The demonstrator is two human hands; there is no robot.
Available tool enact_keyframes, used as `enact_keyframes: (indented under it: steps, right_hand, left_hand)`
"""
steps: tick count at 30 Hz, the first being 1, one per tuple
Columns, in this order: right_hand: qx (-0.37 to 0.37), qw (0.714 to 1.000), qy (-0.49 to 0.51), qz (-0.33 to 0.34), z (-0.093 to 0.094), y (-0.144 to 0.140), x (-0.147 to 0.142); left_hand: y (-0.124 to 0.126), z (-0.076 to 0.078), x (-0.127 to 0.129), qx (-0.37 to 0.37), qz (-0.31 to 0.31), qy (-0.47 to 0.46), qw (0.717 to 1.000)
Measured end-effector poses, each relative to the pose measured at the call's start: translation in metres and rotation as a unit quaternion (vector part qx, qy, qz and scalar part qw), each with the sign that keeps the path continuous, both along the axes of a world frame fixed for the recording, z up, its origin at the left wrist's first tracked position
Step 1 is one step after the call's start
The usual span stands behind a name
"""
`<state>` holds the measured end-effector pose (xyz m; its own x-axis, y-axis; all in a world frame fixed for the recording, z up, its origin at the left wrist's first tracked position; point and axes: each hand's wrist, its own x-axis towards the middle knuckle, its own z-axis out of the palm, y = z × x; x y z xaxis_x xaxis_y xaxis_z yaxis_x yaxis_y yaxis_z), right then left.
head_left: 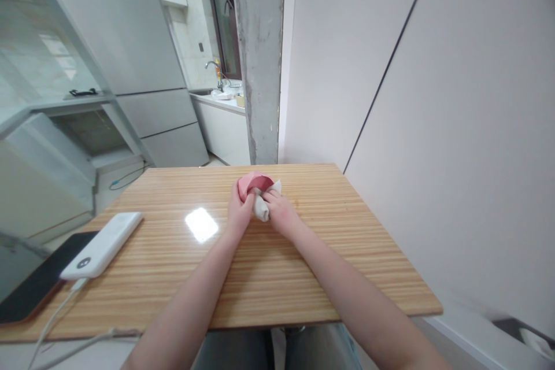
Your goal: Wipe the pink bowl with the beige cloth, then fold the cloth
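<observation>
A kitchen with a pale fridge (pixel 125 40), whose door sticker is too small to read, lies beyond a striped wooden bench (pixel 347 254). At the bench's far middle, the left hand (pixel 240 211) is closed on a pink cup (pixel 254 184), and the right hand (pixel 280 211) grips a beige cloth (pixel 261 207) against it. A white power bank (pixel 103 244) and a dark phone (pixel 39 283) lie at the left edge.

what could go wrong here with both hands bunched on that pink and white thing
The left hand and right hand hold the pink and white bundle just above the wooden table; if one hand loosens, it may slip or come undone. A wide left elbow move could catch the cable and drag the white power bank near the edge.
</observation>
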<state>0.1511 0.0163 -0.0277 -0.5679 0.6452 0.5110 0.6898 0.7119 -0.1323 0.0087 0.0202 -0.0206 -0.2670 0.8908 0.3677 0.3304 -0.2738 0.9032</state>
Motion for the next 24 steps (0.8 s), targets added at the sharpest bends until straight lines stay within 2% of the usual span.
enact_keyframes:
  steps: [3,5,10,12,14,20,24]
  right_hand:
    - [0.004,1.0,-0.012,-0.006,0.001,0.001,0.003]
    - [0.003,0.999,-0.027,-0.023,0.001,0.001,0.004]
    - [0.006,0.998,-0.017,-0.054,-0.002,0.001,0.001]
    - [0.002,0.999,-0.009,-0.05,-0.003,0.001,0.0]
    - [-0.006,0.999,-0.006,-0.035,-0.002,0.001,0.001]
    - [0.007,1.0,-0.025,-0.006,0.004,0.001,0.005]
    - [0.009,0.999,0.0,-0.033,0.001,0.002,0.007]
  left_hand:
    - [0.0,0.006,-0.01,0.014,-0.033,0.068,0.997]
    - [-0.001,0.006,-0.009,0.02,-0.053,0.072,0.996]
    - [0.003,-0.006,0.01,-0.035,-0.04,-0.101,0.994]
    - [0.005,-0.011,0.013,-0.055,-0.039,-0.128,0.989]
    - [0.007,-0.011,0.009,-0.057,-0.036,-0.116,0.991]
    - [0.003,0.005,-0.009,-0.009,-0.045,0.027,0.999]
    - [0.001,-0.001,0.006,-0.002,-0.051,-0.054,0.997]
